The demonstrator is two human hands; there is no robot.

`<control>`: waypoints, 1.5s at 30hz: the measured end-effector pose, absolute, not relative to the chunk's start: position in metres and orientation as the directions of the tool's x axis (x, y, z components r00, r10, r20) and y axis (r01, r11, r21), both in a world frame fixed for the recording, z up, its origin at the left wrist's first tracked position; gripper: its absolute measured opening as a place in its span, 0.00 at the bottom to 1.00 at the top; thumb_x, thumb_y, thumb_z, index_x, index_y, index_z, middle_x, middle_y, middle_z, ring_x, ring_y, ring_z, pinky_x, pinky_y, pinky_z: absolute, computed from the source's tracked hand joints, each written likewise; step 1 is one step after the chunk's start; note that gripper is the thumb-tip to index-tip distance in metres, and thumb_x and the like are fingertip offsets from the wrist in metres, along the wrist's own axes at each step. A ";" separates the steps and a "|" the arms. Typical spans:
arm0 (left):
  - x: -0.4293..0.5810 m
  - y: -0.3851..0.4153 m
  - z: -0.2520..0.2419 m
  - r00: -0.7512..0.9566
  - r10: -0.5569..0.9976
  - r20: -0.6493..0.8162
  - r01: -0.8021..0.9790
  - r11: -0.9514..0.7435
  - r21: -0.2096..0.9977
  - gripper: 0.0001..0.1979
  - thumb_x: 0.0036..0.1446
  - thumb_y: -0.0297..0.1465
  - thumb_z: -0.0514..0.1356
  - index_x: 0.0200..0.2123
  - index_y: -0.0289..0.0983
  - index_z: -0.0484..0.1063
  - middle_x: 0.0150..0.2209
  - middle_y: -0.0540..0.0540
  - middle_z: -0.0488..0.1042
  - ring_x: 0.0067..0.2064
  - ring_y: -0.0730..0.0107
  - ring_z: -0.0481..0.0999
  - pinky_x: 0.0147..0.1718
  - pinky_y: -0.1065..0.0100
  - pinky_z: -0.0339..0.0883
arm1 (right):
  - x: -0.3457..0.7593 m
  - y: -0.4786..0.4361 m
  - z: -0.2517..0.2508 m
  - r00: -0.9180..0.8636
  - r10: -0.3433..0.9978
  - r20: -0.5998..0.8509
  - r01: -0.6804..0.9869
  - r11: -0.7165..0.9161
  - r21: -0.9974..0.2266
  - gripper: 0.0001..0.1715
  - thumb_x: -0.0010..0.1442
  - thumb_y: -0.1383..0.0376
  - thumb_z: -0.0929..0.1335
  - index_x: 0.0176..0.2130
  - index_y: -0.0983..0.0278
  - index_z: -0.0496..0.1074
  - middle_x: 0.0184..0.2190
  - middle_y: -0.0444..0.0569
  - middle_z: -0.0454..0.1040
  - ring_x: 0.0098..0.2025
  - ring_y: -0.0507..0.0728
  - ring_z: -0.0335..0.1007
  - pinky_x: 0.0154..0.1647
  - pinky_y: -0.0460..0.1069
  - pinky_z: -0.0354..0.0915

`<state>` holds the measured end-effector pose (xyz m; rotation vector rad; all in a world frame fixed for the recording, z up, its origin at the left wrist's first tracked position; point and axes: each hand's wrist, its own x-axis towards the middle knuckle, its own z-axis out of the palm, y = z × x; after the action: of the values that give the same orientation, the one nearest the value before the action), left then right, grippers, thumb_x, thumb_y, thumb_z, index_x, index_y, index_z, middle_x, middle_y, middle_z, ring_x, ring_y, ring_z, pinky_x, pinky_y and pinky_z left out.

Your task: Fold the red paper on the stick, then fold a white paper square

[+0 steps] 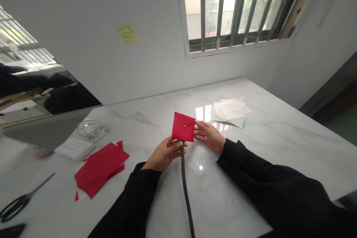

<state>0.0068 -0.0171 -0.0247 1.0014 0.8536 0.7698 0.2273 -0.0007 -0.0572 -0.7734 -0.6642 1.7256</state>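
A small square red envelope [182,128], with folded flaps and a small metallic stud near its middle, is held up above the marble-patterned table. My left hand [164,152] pinches its lower edge, thumb in front. At its right edge is my right hand [209,135], its fairly straight fingers touching the side; the tips are partly hidden behind it. A long dark brown strip [184,186] runs from just beneath the envelope, past my left fingers, to the bottom of the view. Whether the strip is joined to the envelope, I cannot tell.
Red sheets [100,169] lie stacked at left, beside a white box-like thing [74,148] and a coiled white cable [93,129]. Scissors [26,197] rest at far left. White sheets [231,111] are piled at the back right. A yellow note [128,34] sticks to the wall.
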 end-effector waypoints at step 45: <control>0.022 -0.013 -0.038 0.339 0.936 -0.098 -0.396 0.236 0.887 0.18 0.53 0.35 0.73 0.45 0.32 0.81 0.42 0.38 0.83 0.42 0.56 0.82 0.44 0.63 0.76 | 0.216 -0.014 -0.061 -0.403 0.912 -0.072 -0.292 -0.203 -0.935 0.30 0.57 0.45 0.76 0.48 0.63 0.75 0.43 0.49 0.78 0.39 0.54 0.77 0.38 0.47 0.73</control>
<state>0.0220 -0.0126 -0.0379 0.8956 0.7410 1.0376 0.2160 -0.0137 -0.0608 -0.8383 -1.1516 1.7435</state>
